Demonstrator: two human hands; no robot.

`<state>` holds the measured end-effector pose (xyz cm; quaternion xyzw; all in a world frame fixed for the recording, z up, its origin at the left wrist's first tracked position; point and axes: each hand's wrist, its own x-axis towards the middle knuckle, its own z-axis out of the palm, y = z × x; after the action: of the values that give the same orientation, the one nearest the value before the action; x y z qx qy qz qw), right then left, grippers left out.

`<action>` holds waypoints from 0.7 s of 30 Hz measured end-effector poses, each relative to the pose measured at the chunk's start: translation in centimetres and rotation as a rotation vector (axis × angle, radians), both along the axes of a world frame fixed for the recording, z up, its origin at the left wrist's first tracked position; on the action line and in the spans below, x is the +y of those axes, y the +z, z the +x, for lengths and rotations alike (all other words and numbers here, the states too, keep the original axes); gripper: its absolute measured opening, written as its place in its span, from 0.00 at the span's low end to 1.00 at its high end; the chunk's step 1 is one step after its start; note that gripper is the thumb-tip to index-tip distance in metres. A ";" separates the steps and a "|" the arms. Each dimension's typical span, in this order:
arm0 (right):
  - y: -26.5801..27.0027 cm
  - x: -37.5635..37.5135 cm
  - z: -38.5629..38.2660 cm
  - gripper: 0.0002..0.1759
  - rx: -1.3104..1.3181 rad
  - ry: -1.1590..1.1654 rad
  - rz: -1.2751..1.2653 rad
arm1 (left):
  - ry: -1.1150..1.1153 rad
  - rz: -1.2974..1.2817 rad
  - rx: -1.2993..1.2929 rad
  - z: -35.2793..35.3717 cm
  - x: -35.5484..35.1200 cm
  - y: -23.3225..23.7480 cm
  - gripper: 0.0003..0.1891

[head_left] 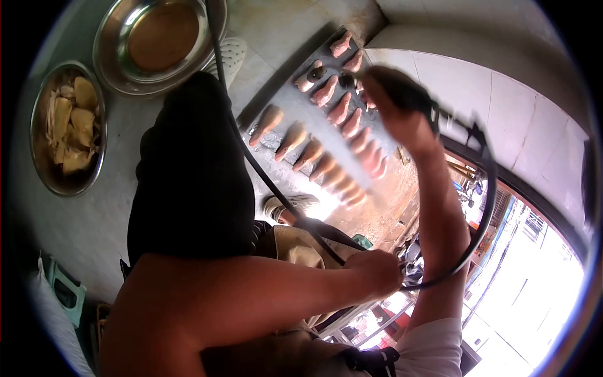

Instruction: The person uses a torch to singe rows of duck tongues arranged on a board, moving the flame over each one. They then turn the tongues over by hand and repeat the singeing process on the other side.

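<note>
My right hand (399, 103), raised at the upper right, is closed around a dark hose-fed tool (405, 91) that looks like a gas torch. Motion blurs it, and I cannot make out a flame. Lower down, my left hand (374, 273) is wrapped round the black hose (267, 179), which loops up on the right to the tool. Under the tool lie rows of drumstick-shaped meat pieces on a grey slab (276, 100). Pink pieces (339, 109) form the row nearer the right hand; yellowish-brown pieces (291, 141) form the other. One piece (309, 75) has a dark end.
A metal bowl of brownish liquid (163, 38) stands on the floor at the upper left. Below it, another metal bowl (102, 144) holds pale meat pieces. A tiled wall (461, 81) rises to the right, beside a bright doorway. A green stool (66, 292) is lower left.
</note>
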<state>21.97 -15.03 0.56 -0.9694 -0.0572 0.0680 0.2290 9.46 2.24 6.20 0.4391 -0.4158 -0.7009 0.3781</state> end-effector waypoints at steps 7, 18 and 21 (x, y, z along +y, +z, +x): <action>-3.4 2.0 -15.9 0.13 -0.102 0.190 -0.094 | -0.472 -0.221 -0.427 -4.3 3.0 -2.3 0.13; -3.0 7.1 -19.8 0.23 -0.173 0.121 -0.013 | -0.712 -0.488 -0.634 -5.8 5.9 -4.7 0.14; -3.4 7.0 -20.4 0.22 -0.188 0.104 -0.040 | -0.729 -0.637 -0.693 -5.5 5.8 -4.7 0.13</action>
<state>1.54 -8.03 -2.84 -0.9715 -0.1273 -0.0101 0.1996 3.97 8.07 1.46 0.3362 -0.8288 -0.4420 0.0684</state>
